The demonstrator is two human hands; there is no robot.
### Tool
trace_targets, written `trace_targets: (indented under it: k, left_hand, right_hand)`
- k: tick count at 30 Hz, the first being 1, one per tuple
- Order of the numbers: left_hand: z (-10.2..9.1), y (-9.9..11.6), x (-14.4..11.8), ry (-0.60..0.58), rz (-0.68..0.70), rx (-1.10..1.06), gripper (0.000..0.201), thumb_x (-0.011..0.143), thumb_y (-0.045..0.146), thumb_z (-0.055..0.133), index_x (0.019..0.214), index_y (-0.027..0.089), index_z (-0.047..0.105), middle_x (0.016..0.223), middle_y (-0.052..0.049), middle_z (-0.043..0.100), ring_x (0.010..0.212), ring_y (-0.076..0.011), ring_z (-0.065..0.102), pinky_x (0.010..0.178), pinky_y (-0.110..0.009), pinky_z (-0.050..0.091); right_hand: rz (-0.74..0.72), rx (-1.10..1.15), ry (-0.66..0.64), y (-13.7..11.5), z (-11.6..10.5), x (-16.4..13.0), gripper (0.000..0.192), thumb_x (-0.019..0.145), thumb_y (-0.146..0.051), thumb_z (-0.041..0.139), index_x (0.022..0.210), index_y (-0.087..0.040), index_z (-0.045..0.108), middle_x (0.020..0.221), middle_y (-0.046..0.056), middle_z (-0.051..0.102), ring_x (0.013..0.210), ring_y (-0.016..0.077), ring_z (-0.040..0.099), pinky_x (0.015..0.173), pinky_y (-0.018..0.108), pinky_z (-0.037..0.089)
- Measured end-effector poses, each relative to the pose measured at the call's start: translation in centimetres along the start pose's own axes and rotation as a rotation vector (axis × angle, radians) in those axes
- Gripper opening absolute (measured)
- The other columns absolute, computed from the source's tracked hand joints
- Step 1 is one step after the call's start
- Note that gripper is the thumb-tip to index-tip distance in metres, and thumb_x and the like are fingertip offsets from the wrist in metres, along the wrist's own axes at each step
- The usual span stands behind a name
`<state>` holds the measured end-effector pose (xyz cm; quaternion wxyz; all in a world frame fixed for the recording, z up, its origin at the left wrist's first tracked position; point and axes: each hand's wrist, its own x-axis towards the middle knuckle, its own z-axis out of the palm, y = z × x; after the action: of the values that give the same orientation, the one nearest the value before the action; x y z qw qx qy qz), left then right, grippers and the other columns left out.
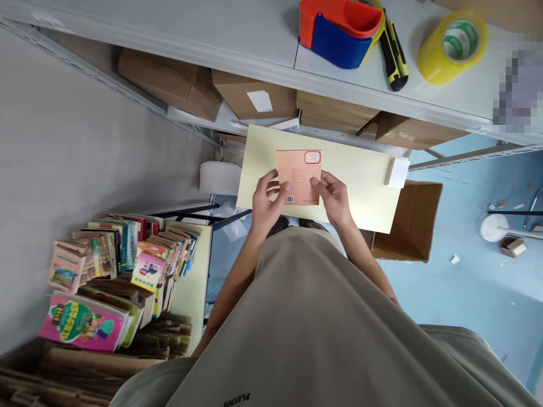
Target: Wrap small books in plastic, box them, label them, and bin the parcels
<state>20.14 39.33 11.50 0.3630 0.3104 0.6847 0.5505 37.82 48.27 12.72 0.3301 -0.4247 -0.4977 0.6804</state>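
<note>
Both my hands hold a small salmon-pink booklet (pixel 299 172) with a barcode near its lower edge and a red-framed label at its top right corner. My left hand (pixel 266 202) grips its lower left side, thumb on the cover. My right hand (pixel 333 196) pinches its lower right side. The booklet is held above a pale yellow board (pixel 360 175) that lies below the shelf.
A grey shelf top (pixel 237 34) carries an orange and blue tape dispenser (pixel 339 28), a yellow-black utility knife (pixel 394 51) and a yellow tape roll (pixel 453 45). Cardboard boxes (pixel 169 82) sit underneath. Several colourful books (pixel 123 249) stand at left. An open carton (pixel 409 220) rests on the blue floor.
</note>
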Motion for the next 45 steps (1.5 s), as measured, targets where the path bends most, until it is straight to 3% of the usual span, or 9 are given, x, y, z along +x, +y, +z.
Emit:
trace_targets:
  k: [3, 6, 10, 14, 21, 26, 32, 38, 45]
  left_hand:
    - [-0.8, -0.6, 0.7, -0.125, -0.117, -0.090, 0.062, 0.092, 0.081, 0.085, 0.103, 0.020, 0.083, 0.101, -0.008, 0.084, 0.094, -0.0219, 0.078, 0.082, -0.031, 0.065]
    - [-0.7, -0.3, 0.5, -0.058, -0.094, -0.060, 0.057, 0.092, 0.077, 0.088, 0.094, 0.020, 0.084, 0.082, -0.002, 0.079, 0.077, -0.0180, 0.073, 0.070, -0.028, 0.061]
    - [0.6, 0.3, -0.7, 0.040, 0.098, 0.054, 0.039, 0.101, 0.060, 0.085, 0.112, 0.023, 0.091, 0.112, -0.007, 0.090, 0.098, -0.0246, 0.085, 0.090, -0.038, 0.071]
    - [1.7, 0.3, -1.8, -0.089, 0.235, 0.164, 0.032, 0.107, 0.050, 0.079, 0.125, 0.026, 0.091, 0.139, -0.010, 0.087, 0.119, -0.0287, 0.087, 0.108, -0.046, 0.073]
    - [-1.9, -1.2, 1.3, -0.068, 0.064, 0.097, 0.055, 0.102, 0.061, 0.084, 0.142, 0.023, 0.081, 0.141, -0.015, 0.084, 0.116, -0.0260, 0.082, 0.092, -0.036, 0.070]
    - [-3.8, -1.3, 3.3, -0.345, -0.116, -0.119, 0.061, 0.090, 0.070, 0.094, 0.129, 0.023, 0.089, 0.126, -0.011, 0.089, 0.109, -0.0269, 0.082, 0.096, -0.039, 0.068]
    - [-4.1, 0.4, 2.7, -0.246, 0.023, -0.046, 0.043, 0.088, 0.059, 0.098, 0.112, 0.024, 0.091, 0.114, -0.008, 0.090, 0.098, -0.0240, 0.082, 0.083, -0.035, 0.067]
    - [-4.5, 0.8, 1.9, -0.189, 0.246, 0.023, 0.026, 0.100, 0.052, 0.089, 0.091, 0.028, 0.086, 0.125, -0.009, 0.089, 0.123, -0.0276, 0.085, 0.113, -0.048, 0.066]
    - [-4.6, 0.8, 0.9, -0.187, 0.092, -0.061, 0.047, 0.096, 0.065, 0.092, 0.092, 0.023, 0.070, 0.116, -0.012, 0.090, 0.105, -0.0262, 0.087, 0.096, -0.043, 0.071]
  right_hand:
    - [-0.004, -0.056, -0.002, 0.3, -0.2, 0.3, 0.061, 0.102, -0.076, 0.079, 0.137, -0.026, 0.083, 0.134, 0.009, 0.089, 0.125, 0.0327, 0.084, 0.115, 0.055, 0.069]
    - [-0.068, -0.232, 0.100, 0.6, 0.0, 0.1, 0.071, 0.102, -0.080, 0.076, 0.151, -0.028, 0.078, 0.155, 0.011, 0.080, 0.143, 0.0369, 0.077, 0.123, 0.059, 0.065]
    - [-0.040, -0.259, 0.052, 0.9, 1.5, -0.6, 0.076, 0.100, -0.081, 0.077, 0.152, -0.026, 0.077, 0.160, 0.014, 0.076, 0.146, 0.0388, 0.076, 0.121, 0.058, 0.067]
    - [-0.028, -0.093, -0.013, 1.4, 2.4, -0.6, 0.066, 0.100, -0.076, 0.081, 0.145, -0.027, 0.081, 0.146, 0.011, 0.084, 0.132, 0.0341, 0.083, 0.113, 0.052, 0.071]
    - [0.072, 0.055, -0.014, 0.9, -1.1, 0.1, 0.061, 0.095, -0.073, 0.088, 0.133, -0.026, 0.084, 0.127, 0.008, 0.090, 0.113, 0.0297, 0.085, 0.106, 0.050, 0.073]
    - [0.096, 0.077, -0.093, 0.2, -2.0, -0.1, 0.057, 0.096, -0.069, 0.090, 0.135, -0.028, 0.083, 0.133, 0.007, 0.088, 0.117, 0.0277, 0.083, 0.105, 0.049, 0.073]
    - [-0.110, -0.094, -0.074, 0.3, -1.9, 0.2, 0.046, 0.100, -0.072, 0.085, 0.121, -0.031, 0.087, 0.124, 0.006, 0.089, 0.123, 0.0301, 0.082, 0.115, 0.052, 0.068]
    - [-0.310, -0.078, -0.085, -0.2, -1.2, -0.4, 0.030, 0.107, -0.062, 0.081, 0.098, -0.034, 0.084, 0.129, 0.002, 0.087, 0.146, 0.0290, 0.075, 0.139, 0.059, 0.051]
    - [-0.188, -0.163, -0.023, -0.6, -1.3, -1.3, 0.041, 0.105, -0.069, 0.080, 0.126, -0.033, 0.078, 0.119, 0.004, 0.088, 0.117, 0.0272, 0.084, 0.115, 0.051, 0.066]
